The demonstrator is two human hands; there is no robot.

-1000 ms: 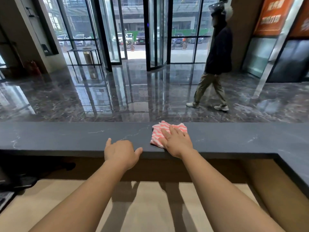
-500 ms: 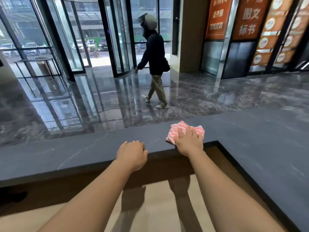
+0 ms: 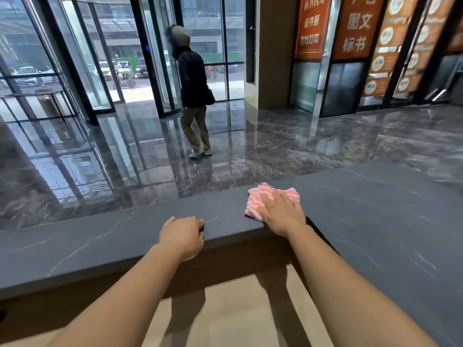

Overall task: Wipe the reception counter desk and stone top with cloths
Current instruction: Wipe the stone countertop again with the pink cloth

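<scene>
A pink-and-white striped cloth point(image 3: 263, 195) lies on the dark grey stone top point(image 3: 112, 241), close to its inner corner. My right hand point(image 3: 281, 215) presses flat on the cloth's near part, fingers spread over it. My left hand point(image 3: 183, 236) rests to the left on the stone top's near edge, fingers curled over the edge, holding no cloth. Below the stone top lies the lighter wooden desk surface point(image 3: 233, 311), partly shaded by my forearms.
The stone top bends at the corner and runs on along the right side point(image 3: 388, 234). Beyond the counter is a glossy marble lobby floor point(image 3: 300, 146). A person in a dark jacket point(image 3: 194, 78) walks by the glass revolving door. Orange signs hang at the back right.
My right hand has slid the cloth to the right along the stone top toward the corner, and my view has turned right. The left hand followed along the edge. The person walked toward the door.
</scene>
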